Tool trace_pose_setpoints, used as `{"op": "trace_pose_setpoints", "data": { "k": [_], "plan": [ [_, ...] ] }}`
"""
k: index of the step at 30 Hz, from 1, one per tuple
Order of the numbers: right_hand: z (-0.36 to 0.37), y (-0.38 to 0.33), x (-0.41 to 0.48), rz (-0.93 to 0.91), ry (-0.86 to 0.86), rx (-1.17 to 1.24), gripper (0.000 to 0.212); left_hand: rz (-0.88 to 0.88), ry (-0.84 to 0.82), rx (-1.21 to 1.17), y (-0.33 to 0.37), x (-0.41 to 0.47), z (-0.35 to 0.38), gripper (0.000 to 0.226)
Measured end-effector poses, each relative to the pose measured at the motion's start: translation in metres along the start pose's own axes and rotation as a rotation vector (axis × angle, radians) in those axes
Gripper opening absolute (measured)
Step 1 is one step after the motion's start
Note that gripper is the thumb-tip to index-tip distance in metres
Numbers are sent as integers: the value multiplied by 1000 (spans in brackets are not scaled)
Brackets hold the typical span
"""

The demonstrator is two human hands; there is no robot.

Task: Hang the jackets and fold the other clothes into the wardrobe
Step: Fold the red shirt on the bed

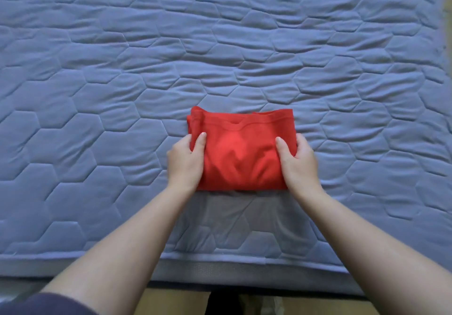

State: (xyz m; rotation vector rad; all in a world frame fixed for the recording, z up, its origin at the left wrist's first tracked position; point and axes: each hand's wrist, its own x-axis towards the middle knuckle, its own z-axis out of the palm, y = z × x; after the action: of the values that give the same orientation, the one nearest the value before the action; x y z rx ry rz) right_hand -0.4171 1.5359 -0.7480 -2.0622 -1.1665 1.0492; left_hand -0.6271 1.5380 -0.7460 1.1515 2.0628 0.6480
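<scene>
Shirt (241, 153) lies lengthwise left-right, neckline apparently far; left hand (184, 161) and right hand (299, 161) grip its ends.

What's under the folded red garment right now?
The blue quilted mattress lies beneath the red garment. The left hand and right hand grip its sides, thumbs on top; their fingers underneath are covered.

Blue-grey quilted mattress (122, 70) above a wooden floor (171, 302)

Bedroom in a home: a wide mattress in blue-grey fabric quilted in hexagons (220, 45) fills almost the whole view, its front edge above a strip of pale wooden floor (176, 303), and a folded red garment (241, 150) lies on it
</scene>
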Motion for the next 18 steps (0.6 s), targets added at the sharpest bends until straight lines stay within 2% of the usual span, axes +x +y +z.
{"op": "trace_pose_setpoints", "data": {
  "k": [4, 6, 8, 11, 13, 14, 16, 18],
  "plan": [
    [13, 19, 12, 159, 111, -301, 37, -217, 97, 267, -10, 11, 14, 46],
    [18, 20, 16, 184, 130, -343, 38, -193, 139, 335, -16, 16, 16, 39],
    [19, 17, 16, 185, 120, -324, 40, -156, 151, 257, -15, 14, 13, 39],
    [16, 11, 19, 281, 17, -77, 48, -228, -2, 109, -10, 19, 11, 52],
    [7, -3, 20, 433, -129, 185, 45, -313, -152, -34, -5, 29, 3, 48],
    [-2, -14, 17, 497, -199, 285, 40, -287, -186, -73, 0, 32, -4, 43],
    [-22, -43, 5, 524, -290, 425, 29, -184, -176, -87, 20, 29, -31, 35],
    [-41, -73, -14, 466, -296, 485, 20, -143, -118, -89, 43, 13, -74, 32]
  ]
}}
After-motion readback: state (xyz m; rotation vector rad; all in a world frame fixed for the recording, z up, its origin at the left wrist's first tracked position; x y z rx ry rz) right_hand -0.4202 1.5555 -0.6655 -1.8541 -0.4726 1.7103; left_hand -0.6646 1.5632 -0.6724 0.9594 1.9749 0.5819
